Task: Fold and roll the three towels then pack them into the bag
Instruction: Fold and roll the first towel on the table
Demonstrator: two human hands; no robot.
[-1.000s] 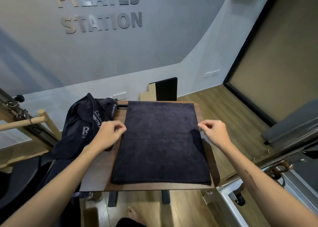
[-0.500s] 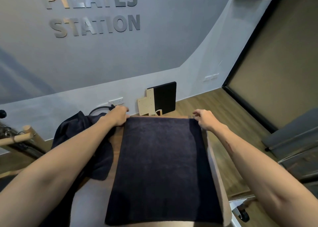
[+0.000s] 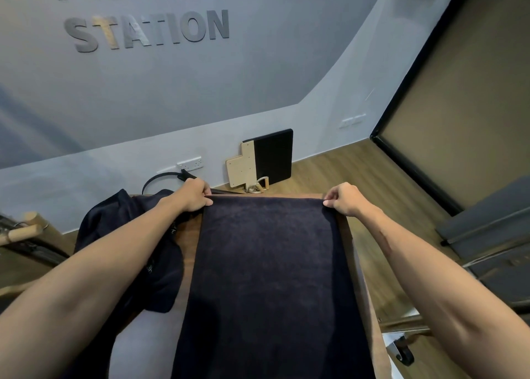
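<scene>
Dark towel (image 3: 272, 278) is lying flat along the wooden table (image 3: 348, 235), and its 2 far corners are pinched in the fingers. Left hand (image 3: 193, 196) grips the far-left corner, right hand (image 3: 345, 199) the far-right one, both arms stretched out forward. Dark bag (image 3: 134, 235) sits slumped just left of the towel.

A wooden table (image 3: 190, 252) carries a flat dark towel (image 3: 272, 286) and, beside it, a dark bag (image 3: 155, 281).
</scene>
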